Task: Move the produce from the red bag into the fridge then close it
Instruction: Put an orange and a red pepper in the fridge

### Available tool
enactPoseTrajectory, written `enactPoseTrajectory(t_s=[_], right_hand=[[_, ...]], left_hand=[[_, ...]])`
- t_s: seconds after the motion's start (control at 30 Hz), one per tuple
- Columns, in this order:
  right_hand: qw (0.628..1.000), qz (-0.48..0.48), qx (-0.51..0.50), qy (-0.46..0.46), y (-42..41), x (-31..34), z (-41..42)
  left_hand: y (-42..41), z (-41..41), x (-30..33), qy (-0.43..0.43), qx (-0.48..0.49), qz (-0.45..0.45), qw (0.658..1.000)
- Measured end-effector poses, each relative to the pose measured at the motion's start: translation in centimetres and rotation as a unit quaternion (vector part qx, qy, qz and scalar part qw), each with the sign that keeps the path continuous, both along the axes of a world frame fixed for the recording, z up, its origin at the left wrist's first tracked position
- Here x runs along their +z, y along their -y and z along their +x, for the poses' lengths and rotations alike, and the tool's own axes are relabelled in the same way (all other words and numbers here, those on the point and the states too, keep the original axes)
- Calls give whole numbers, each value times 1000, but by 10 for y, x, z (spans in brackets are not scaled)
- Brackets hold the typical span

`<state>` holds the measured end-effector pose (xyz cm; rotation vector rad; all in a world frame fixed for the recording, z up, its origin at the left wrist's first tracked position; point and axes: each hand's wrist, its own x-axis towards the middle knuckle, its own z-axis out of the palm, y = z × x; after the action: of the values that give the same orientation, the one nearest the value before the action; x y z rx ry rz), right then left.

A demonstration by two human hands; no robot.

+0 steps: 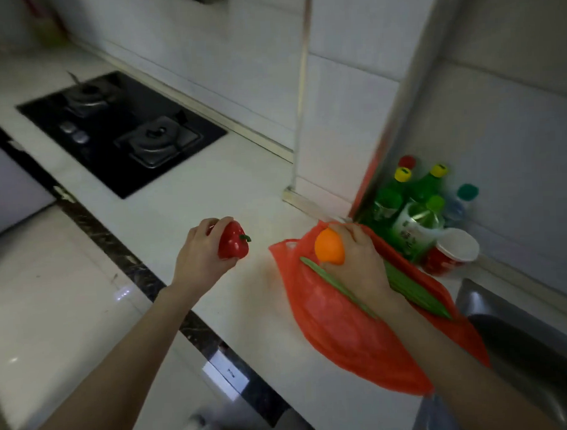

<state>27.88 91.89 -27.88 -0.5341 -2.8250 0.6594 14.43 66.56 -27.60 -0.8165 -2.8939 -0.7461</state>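
Item one, the surface before me: a pale, glossy stone tabletop (209, 192) with a dark speckled front edge, running along white tiled walls. Item two: a black glass two-burner gas hob (122, 130) set flush into it, upper left. Item three: a cluster of green plastic bottles with yellow, green and red caps (415, 205) in the right corner, and just beside them a red paper cup with a white lid (452, 251). Item four: a steel sink (521, 334) at the lower right edge. Item five: a thin red plastic carrier bag (339, 329), lying flat and crumpled on the tabletop beside the sink, mouth toward the wall. Item six: long green stalks (415, 293) lying across the bag, partly under my right wrist. Item seven: my left hand (199, 254), its grip curled around a glossy red bell pepper with a green stem (233, 241), held above the tabletop left of the bag. Item eight: my right hand (358, 257), over the bag's mouth, its grip wrapped around a smooth round orange fruit (329, 247).
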Motion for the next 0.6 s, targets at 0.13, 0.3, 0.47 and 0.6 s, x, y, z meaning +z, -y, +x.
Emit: enactPoseTrajectory(t_s=[0.13,0.3,0.47,0.6], right_hand=[[996,-6,83,-35,71,31,-65],[980,-8,181,-84,193,69,-153],[950,-10,293,-113,324,85,-221],[920,-20,367,-134,416,93,-260]], left_hand=[[81,-30,27,-2,64,32,997],[210,-62,64,-22,156,64,985],[342,-72,85,-60,269,86,957],[426,-75,93,-77,342,95,932]])
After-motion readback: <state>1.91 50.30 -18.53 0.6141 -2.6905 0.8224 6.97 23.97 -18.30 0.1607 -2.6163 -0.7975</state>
